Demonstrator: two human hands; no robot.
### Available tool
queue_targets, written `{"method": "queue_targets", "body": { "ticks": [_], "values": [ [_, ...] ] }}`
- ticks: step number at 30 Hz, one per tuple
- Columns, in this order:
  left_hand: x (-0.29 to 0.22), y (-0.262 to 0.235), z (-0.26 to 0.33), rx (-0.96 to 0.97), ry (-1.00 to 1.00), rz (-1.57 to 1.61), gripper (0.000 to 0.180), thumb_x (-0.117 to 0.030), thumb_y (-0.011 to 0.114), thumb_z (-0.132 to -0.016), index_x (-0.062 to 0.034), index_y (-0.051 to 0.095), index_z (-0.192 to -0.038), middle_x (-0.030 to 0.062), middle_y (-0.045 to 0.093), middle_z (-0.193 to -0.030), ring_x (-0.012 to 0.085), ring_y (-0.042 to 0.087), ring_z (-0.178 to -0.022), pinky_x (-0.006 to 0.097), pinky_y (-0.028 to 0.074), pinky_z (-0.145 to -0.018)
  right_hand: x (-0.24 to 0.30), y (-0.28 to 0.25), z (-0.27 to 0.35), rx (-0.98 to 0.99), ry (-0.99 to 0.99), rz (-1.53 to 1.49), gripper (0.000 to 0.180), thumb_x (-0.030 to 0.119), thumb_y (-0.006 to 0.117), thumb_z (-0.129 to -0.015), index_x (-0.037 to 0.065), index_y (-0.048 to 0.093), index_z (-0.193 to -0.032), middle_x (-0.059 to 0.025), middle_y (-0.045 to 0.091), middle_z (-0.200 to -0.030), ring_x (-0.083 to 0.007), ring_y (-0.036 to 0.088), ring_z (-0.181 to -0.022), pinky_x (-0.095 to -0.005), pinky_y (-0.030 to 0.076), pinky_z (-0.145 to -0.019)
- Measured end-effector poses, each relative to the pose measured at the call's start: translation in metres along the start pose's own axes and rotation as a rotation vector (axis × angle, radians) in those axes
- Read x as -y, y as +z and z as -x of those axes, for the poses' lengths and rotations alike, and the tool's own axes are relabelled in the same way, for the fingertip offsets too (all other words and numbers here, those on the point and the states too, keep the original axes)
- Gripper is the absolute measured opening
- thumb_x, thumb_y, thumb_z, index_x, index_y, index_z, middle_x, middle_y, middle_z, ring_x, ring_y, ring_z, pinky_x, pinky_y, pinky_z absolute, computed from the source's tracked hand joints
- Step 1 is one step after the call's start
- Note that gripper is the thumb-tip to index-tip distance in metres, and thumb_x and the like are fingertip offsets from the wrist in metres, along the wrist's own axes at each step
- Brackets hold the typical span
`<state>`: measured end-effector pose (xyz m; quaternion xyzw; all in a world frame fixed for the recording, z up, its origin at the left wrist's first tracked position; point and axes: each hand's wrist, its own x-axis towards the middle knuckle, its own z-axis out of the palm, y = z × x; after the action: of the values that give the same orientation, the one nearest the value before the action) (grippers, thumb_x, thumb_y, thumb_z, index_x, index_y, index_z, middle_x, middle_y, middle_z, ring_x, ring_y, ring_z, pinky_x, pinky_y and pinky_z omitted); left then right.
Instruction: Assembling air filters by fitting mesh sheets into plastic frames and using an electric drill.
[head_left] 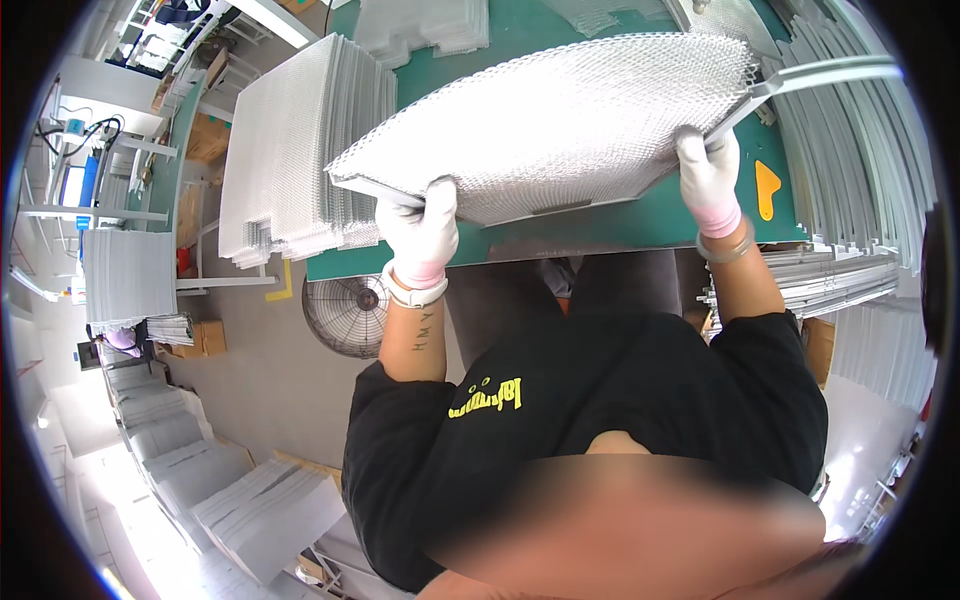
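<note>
A silvery expanded-metal mesh panel (pixel 560 125) is held tilted above the green work table. My left hand (pixel 420 228), in a white glove, grips its near left corner, thumb on top, where a thin metal edge strip (pixel 372 190) runs. My right hand (pixel 711 180), gloved too, is closed on the right side of the panel, at a metal channel strip (pixel 745 105). A longer grey metal strip (pixel 835 72) sticks out from there toward the upper right. The fingers under the panel are partly hidden.
A tall stack of mesh sheets (pixel 290 150) stands left on the green table (pixel 530 245). A yellow tool (pixel 767 190) lies right of my right hand. Many metal frames (pixel 860 150) are stacked at the far right. A round floor fan (pixel 350 315) sits below the table's left edge.
</note>
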<state>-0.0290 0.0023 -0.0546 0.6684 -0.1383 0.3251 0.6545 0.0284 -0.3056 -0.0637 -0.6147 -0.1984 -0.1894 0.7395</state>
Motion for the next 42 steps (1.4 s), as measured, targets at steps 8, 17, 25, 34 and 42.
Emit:
{"method": "queue_targets", "body": {
  "ticks": [8,17,25,34,42],
  "values": [
    [-0.021,-0.016,-0.021,0.214,-0.169,-0.022,0.030,-0.004,0.072,-0.085,0.0036,0.063,-0.112,0.0050,0.067,-0.099,0.0101,0.061,-0.089,0.024,0.048,-0.080,0.019,-0.029,-0.027,0.323,0.240,0.122,0.038,0.008,0.060,-0.097,-0.003,0.051,-0.132,-0.0059,0.064,-0.120,-0.0099,0.058,-0.108,-0.0284,0.045,-0.096],
    [-0.025,0.000,-0.045,-0.025,0.238,-0.235,0.014,-0.001,0.049,-0.092,0.0023,0.060,-0.102,0.0081,0.059,-0.096,0.0148,0.054,-0.086,0.026,0.043,-0.078,0.040,0.013,-0.045,-0.016,-0.204,0.196,0.030,0.017,0.040,-0.107,0.001,0.046,-0.131,-0.0077,0.058,-0.116,-0.0138,0.055,-0.104,-0.0297,0.045,-0.095],
    [-0.021,0.000,-0.038,-0.099,0.198,-0.350,0.015,0.002,0.046,-0.093,0.0015,0.059,-0.101,0.0096,0.059,-0.103,0.0173,0.056,-0.093,0.027,0.044,-0.085,0.030,0.012,-0.032,-0.112,-0.176,-0.048,0.026,0.002,0.052,-0.099,0.002,0.050,-0.125,0.0005,0.056,-0.106,-0.0046,0.051,-0.093,-0.0219,0.044,-0.086],
    [-0.026,0.004,-0.032,-0.078,0.148,-0.157,0.017,0.002,0.043,-0.091,0.0025,0.058,-0.097,0.0111,0.061,-0.101,0.0173,0.058,-0.092,0.028,0.045,-0.086,0.013,0.002,-0.021,-0.052,-0.246,-0.049,0.028,-0.001,0.058,-0.093,-0.001,0.056,-0.121,-0.0028,0.056,-0.108,-0.0073,0.052,-0.093,-0.0220,0.045,-0.081],
    [-0.030,0.006,-0.031,-0.116,0.095,-0.068,0.016,-0.006,0.045,-0.096,0.0021,0.057,-0.091,0.0103,0.063,-0.092,0.0167,0.059,-0.086,0.028,0.046,-0.083,0.012,0.010,-0.018,-0.143,-0.392,0.219,0.014,0.004,0.069,-0.087,-0.002,0.066,-0.099,-0.0042,0.056,-0.085,-0.0125,0.048,-0.072,-0.0250,0.040,-0.065]
  ]
}}
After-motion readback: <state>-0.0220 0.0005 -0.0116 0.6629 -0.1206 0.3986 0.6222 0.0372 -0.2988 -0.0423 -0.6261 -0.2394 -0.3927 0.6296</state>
